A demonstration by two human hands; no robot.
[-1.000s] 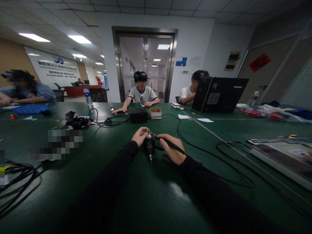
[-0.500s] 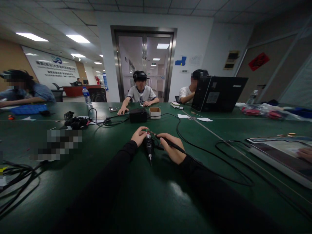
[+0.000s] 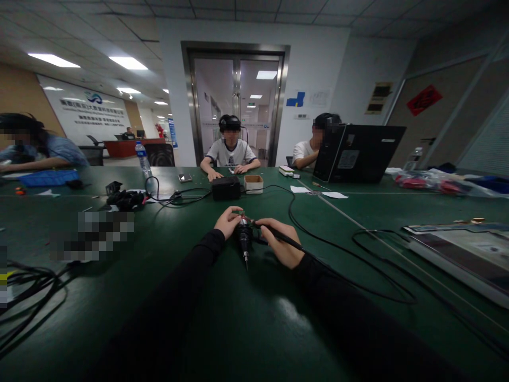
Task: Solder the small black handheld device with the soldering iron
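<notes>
My left hand [image 3: 228,223] pinches the far end of a black electric screwdriver [image 3: 244,239], whose silver bit points toward me. Small red and metal parts show at that end, too small to make out. In my right hand [image 3: 284,244] is a black soldering iron [image 3: 283,236], held like a pen, with a cable running back from it along my sleeve. Its tip is close to the screwdriver's far end; whether they touch, I cannot tell.
A black box [image 3: 225,188] and a small open carton [image 3: 253,184] stand beyond my hands. Black cable [image 3: 318,241] loops across the green table at right. A computer case [image 3: 358,154] stands farther back, and a flat panel [image 3: 461,254] lies right. Several people sit around the table.
The screwdriver's far end has shifted slightly, and my hands stay nearly in place. The person opposite has drawn one hand inward behind the black box. A hand over the right panel has gone.
</notes>
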